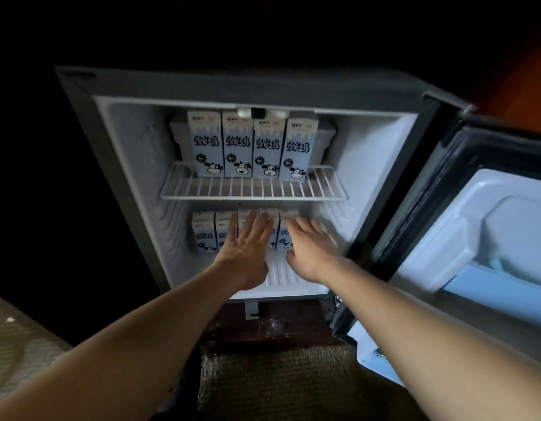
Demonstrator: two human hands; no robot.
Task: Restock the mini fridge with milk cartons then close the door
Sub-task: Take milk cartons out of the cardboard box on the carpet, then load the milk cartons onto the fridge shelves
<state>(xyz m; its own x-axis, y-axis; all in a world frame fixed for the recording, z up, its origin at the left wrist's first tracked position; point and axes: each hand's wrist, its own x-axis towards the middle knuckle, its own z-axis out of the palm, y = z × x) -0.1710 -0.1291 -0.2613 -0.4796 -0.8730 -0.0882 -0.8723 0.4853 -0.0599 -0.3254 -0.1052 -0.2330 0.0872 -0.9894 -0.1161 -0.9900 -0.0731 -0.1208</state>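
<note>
White and pale-blue cardboard milk cartons (252, 147) printed with cartoon cows stand four abreast on the white wire shelf (251, 189) of the dark-cased mini fridge (132, 165), set well back with their faces in line. From the head view I see a lower row of cartons (203, 232) upright on the fridge floor, with both hands laid against it. The left hand (244, 241) and right hand (308, 241) are flat, fingers straight, gripping nothing. I judge they are squaring that row rearward so the door clears. The light-lined door (488, 226) hangs wide open on the right, so only closing seems to remain.
</note>
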